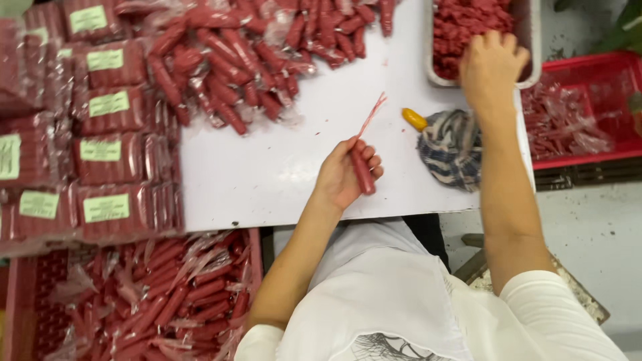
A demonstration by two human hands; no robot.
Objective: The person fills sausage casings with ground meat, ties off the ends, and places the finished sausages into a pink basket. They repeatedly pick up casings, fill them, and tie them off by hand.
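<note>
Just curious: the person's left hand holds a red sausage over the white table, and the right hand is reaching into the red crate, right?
Not quite. In the head view the right hand is in the grey tray of red pieces, not the red crate. The left hand does hold a red sausage over the white table.

Right hand (491,63) at one o'clock dips into the metal tray (531,40), fingertips buried in red filling, grip unreadable. The tray runs off the top edge. Left hand (348,175) hides the lower part of its red roll (363,172). The labelled packs (100,150) at nine o'clock are clipped at the left.
</note>
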